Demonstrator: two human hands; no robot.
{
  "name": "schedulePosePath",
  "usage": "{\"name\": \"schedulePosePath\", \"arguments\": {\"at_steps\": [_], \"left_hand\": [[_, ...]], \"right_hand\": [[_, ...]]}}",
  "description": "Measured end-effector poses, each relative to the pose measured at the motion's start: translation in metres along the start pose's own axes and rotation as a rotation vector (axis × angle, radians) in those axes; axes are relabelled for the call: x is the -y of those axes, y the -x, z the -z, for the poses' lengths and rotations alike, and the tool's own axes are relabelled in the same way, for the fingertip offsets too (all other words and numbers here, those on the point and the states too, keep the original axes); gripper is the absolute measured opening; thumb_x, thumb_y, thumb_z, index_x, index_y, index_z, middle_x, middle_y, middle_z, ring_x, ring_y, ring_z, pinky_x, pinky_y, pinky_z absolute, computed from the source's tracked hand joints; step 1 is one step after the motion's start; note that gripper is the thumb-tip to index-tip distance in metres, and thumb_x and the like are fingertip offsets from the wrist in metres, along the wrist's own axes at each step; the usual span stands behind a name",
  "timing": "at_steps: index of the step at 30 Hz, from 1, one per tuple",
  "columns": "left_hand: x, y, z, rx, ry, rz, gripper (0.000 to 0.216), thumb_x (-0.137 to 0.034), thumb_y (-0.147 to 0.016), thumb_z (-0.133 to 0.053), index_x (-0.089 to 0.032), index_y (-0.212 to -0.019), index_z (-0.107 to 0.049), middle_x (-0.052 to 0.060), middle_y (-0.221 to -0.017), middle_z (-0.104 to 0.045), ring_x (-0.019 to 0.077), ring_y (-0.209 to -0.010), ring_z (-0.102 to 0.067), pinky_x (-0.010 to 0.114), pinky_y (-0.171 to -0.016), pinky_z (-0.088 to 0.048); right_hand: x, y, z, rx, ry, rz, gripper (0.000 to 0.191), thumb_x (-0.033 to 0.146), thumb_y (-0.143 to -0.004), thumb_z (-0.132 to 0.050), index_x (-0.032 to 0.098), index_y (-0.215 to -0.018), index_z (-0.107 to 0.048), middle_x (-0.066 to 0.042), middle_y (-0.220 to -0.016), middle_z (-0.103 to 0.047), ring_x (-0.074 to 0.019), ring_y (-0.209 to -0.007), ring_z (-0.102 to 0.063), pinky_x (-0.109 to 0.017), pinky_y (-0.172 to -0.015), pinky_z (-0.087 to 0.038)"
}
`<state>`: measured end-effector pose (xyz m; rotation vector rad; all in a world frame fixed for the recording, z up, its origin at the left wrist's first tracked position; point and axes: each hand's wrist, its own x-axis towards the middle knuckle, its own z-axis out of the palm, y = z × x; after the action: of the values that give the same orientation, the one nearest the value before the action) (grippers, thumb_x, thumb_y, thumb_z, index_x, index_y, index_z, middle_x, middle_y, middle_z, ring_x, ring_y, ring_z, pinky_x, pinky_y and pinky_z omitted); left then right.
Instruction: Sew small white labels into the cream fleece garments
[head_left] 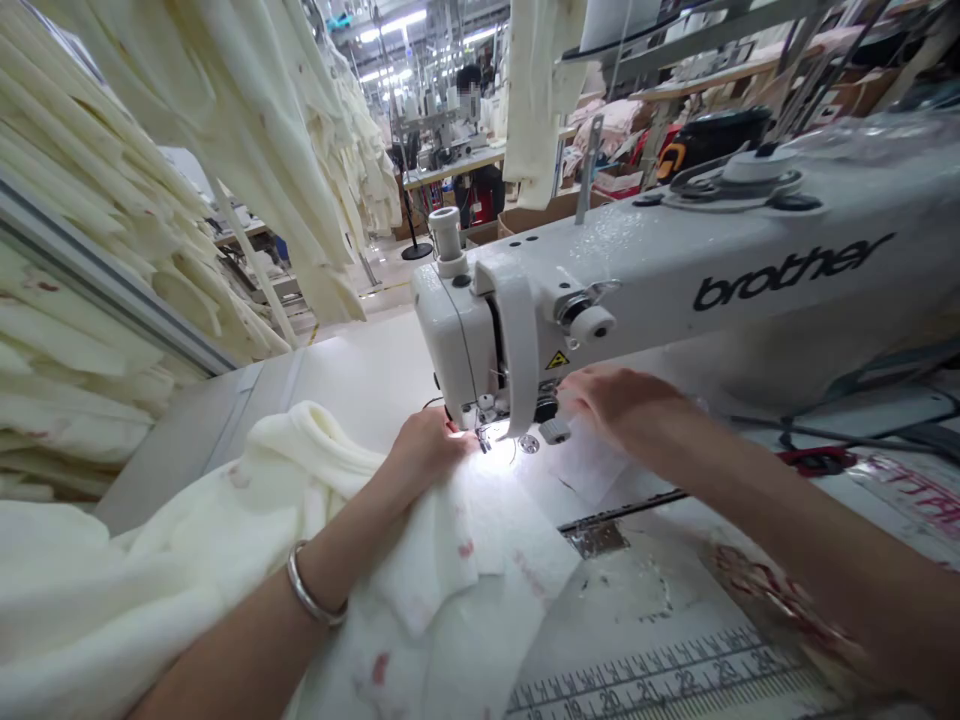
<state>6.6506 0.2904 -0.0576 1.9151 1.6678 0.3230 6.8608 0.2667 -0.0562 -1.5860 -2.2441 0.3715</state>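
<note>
A white sewing machine (465, 330) stands over the lit work surface. My left hand (431, 450) is closed on the cream fabric (427, 560) just left of the presser foot (485, 440), its thumb close to the foot. This fabric has small reddish marks and spreads left under my forearm. My right hand (611, 395) is curled beside the tension dial and the lower knob (555, 430), right of the needle. Its fingertips are partly hidden by the machine, so what they hold is unclear. A pale sheet-like piece (596, 465) lies below that hand.
A ruler strip (660, 685) runs along the table's front edge. Cream garments (247, 130) hang at the left behind a metal rail (112, 280). A red-and-black tool (817, 460) and cables lie at the right. Farther back, a person (469, 95) is among other machines.
</note>
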Motion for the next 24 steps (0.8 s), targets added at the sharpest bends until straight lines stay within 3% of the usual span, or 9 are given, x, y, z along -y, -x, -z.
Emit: {"name": "schedulePosePath", "arguments": {"at_steps": [2, 4, 6, 8, 15, 19, 24], "left_hand": [[-0.001, 0.000, 0.000, 0.000, -0.010, 0.008, 0.034, -0.023, -0.065, -0.055, -0.020, -0.049, -0.026, -0.004, -0.047, -0.030, 0.0107, -0.050, -0.031, 0.027, -0.050, -0.022], [-0.001, 0.000, 0.001, 0.002, -0.016, 0.006, 0.028, -0.024, -0.066, -0.056, -0.019, -0.050, -0.033, -0.004, -0.049, -0.038, 0.0110, -0.052, -0.037, 0.026, -0.052, -0.025], [-0.001, -0.001, 0.001, 0.004, -0.022, -0.006, 0.022, -0.024, -0.067, -0.056, -0.019, -0.053, -0.040, -0.003, -0.054, -0.047, 0.0119, -0.055, -0.044, 0.025, -0.054, -0.029], [0.000, -0.002, 0.000, 0.003, -0.029, -0.024, 0.017, -0.023, -0.069, -0.056, -0.018, -0.056, -0.047, -0.001, -0.058, -0.054, 0.0135, -0.061, -0.049, 0.024, -0.056, -0.032], [-0.003, 0.003, -0.005, -0.035, -0.074, -0.034, 0.010, -0.020, -0.072, -0.052, -0.017, -0.064, -0.055, 0.003, -0.069, -0.061, 0.0165, -0.068, -0.053, 0.026, -0.061, -0.034], [-0.009, 0.014, -0.008, -0.069, -0.090, -0.010, 0.014, -0.020, -0.075, -0.047, -0.017, -0.063, -0.052, 0.003, -0.067, -0.058, 0.0163, -0.065, -0.050, 0.027, -0.060, -0.032], [-0.008, 0.018, -0.012, -0.109, -0.106, 0.002, 0.011, -0.022, -0.076, -0.048, -0.017, -0.069, -0.054, 0.004, -0.069, -0.059, 0.0183, -0.068, -0.051, 0.030, -0.065, -0.034]], "right_hand": [[0.012, 0.022, -0.008, -0.088, 0.066, 0.080, 0.030, -0.005, -0.074, -0.040, 0.014, -0.080, -0.062, -0.013, -0.087, -0.060, -0.0275, -0.087, -0.057, -0.043, -0.075, -0.046], [0.032, 0.041, -0.024, -0.138, 0.119, 0.316, 0.033, -0.005, -0.075, -0.040, 0.014, -0.085, -0.064, -0.012, -0.092, -0.062, -0.0245, -0.086, -0.057, -0.040, -0.075, -0.048], [0.050, 0.052, -0.042, -0.209, 0.199, 0.567, 0.031, -0.005, -0.078, -0.040, 0.011, -0.092, -0.064, -0.011, -0.091, -0.062, -0.0216, -0.078, -0.057, -0.036, -0.066, -0.050], [0.060, 0.055, -0.053, -0.264, 0.248, 0.661, 0.030, -0.005, -0.080, -0.038, 0.008, -0.092, -0.063, -0.012, -0.090, -0.062, -0.0209, -0.075, -0.056, -0.034, -0.059, -0.051], [0.044, 0.057, -0.030, -0.119, 0.110, 0.500, 0.030, -0.004, -0.080, -0.039, 0.017, -0.089, -0.059, -0.008, -0.103, -0.062, -0.0185, -0.084, -0.055, -0.028, -0.062, -0.050], [0.031, 0.057, -0.022, -0.074, 0.067, 0.480, 0.028, -0.001, -0.082, -0.040, 0.019, -0.090, -0.059, -0.005, -0.092, -0.064, -0.0172, -0.079, -0.056, -0.027, -0.061, -0.048], [0.026, 0.060, -0.032, -0.111, 0.049, 0.441, 0.027, 0.001, -0.082, -0.040, 0.020, -0.088, -0.059, -0.004, -0.078, -0.062, -0.0179, -0.081, -0.057, -0.027, -0.064, -0.049]]}}
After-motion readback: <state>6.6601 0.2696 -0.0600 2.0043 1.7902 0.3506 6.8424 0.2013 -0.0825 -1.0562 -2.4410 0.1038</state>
